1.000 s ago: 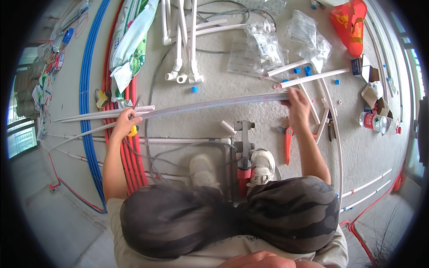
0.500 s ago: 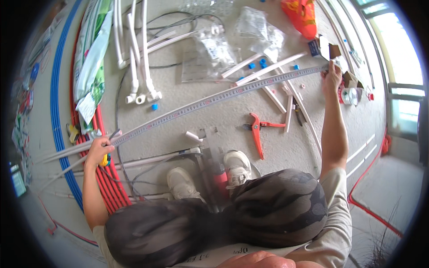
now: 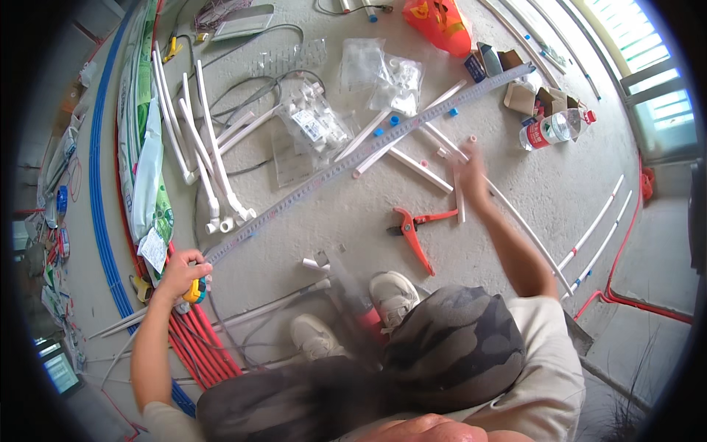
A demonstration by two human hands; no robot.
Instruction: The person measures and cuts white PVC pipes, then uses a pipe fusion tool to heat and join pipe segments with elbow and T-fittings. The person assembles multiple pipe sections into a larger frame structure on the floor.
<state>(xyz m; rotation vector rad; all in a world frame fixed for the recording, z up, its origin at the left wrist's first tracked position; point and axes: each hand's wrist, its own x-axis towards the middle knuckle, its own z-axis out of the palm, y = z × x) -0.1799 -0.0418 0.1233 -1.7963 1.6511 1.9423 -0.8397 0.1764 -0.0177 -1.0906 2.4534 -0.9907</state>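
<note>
Our L hand (image 3: 181, 274) is clamped on the tape (image 3: 195, 292), blade (image 3: 317, 181) out over the pipes (image 3: 420, 171), while our R hand (image 3: 473, 171), well apart & too blurred to tell if gripping, is by a short pipe (image 3: 461, 200), so we're prob. measuring & next need a steady blade.

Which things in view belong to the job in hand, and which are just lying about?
Apparently part of the job:
yellow tape measure, held in the left hand
its extended blade
white pipe piece by the blurred right hand, contact unclear
orange cutter, unheld but likely related

Apparently just lying about:
clear bottle
red bag
open cardboard box
</note>
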